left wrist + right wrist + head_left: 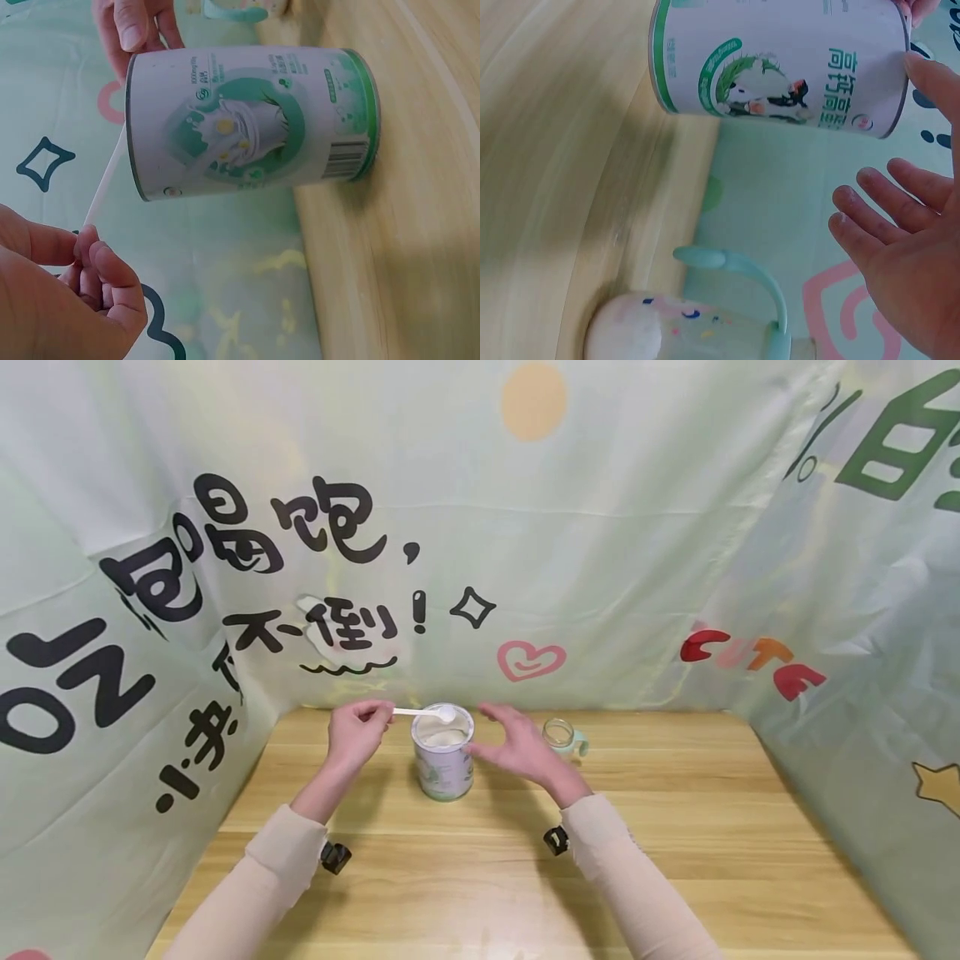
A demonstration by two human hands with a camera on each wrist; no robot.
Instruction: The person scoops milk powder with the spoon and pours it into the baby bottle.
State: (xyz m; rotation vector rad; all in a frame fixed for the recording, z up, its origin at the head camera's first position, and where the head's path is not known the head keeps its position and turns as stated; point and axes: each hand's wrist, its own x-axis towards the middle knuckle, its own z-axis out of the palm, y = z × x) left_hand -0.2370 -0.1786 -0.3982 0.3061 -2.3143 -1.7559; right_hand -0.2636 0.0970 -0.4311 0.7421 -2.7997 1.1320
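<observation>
A milk powder can point(444, 775) stands upright with its top uncovered, and pale powder shows inside. My left hand point(356, 735) pinches the end of a white scoop point(414, 712) between thumb and fingers. The scoop's bowl is over the can's mouth, with what looks like powder in it. In the left wrist view, the thin handle slants from my fingers to the can's rim. My right hand point(519, 747) is at the can's right side with fingers spread. Its thumb point(934, 82) is at the rim; whether it touches is hard to tell.
Right of the can stands a glass cup point(558, 735) with a light green handle point(757, 270) and no lid on it. The wooden table point(487, 893) meets a printed cloth backdrop point(630, 610) behind and at both sides.
</observation>
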